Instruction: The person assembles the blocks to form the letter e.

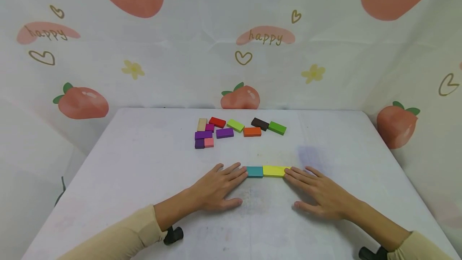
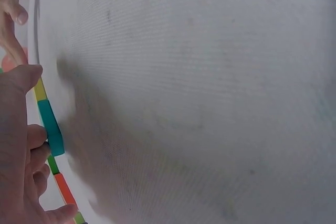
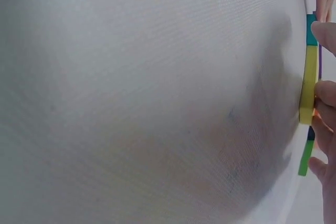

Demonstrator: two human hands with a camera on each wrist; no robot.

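Observation:
Near the middle of the white table, a teal block [image 1: 255, 172] and a longer yellow block [image 1: 273, 171] lie end to end in a straight row. My left hand [image 1: 219, 187] reaches in from the left with fingers extended, its fingertips at the teal block's left end. From the other side, my right hand [image 1: 319, 193] rests its straight fingertips on the yellow block's right end. Both thumbs point inward, apart from the row. In the left wrist view the fingers touch the teal block [image 2: 50, 127]; the right wrist view shows fingers against the yellow block [image 3: 309, 98].
Behind the row, a cluster at the left includes a beige block [image 1: 202, 124], a purple block [image 1: 203, 135] and a pink block [image 1: 209, 143]. Other loose blocks lie beside it, among them an orange block [image 1: 252, 132] and a green block [image 1: 277, 128]. A printed curtain [image 1: 195, 59] hangs behind the table.

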